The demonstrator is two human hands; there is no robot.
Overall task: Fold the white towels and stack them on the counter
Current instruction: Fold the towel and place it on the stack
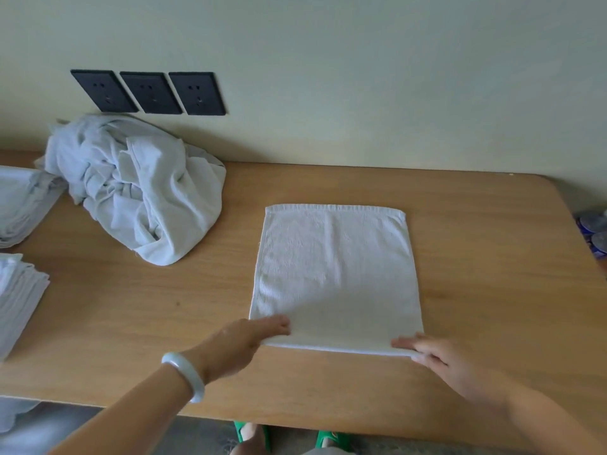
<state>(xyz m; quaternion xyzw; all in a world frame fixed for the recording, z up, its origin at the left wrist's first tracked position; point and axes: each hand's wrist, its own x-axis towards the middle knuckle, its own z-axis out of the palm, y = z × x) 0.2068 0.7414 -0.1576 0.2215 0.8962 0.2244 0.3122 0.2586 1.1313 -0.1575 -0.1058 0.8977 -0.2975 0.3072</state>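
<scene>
A white towel (335, 274) lies flat on the wooden counter (476, 257), folded into a neat rectangle. My left hand (243, 339) rests on its near left corner, fingers together on the cloth. At the near right corner my right hand (437, 356) pinches the folded edge. A crumpled heap of unfolded white towels (131, 185) sits at the back left against the wall. Two stacks of folded towels lie at the left edge, one farther back (23, 205) and one nearer (19, 297).
Three black wall sockets (147, 91) sit above the heap. Some plastic-wrapped items (594, 231) show beyond the counter's right edge. Green slippers (249, 435) are visible on the floor under the counter's near edge. I wear a pale bangle (185, 376) on my left wrist.
</scene>
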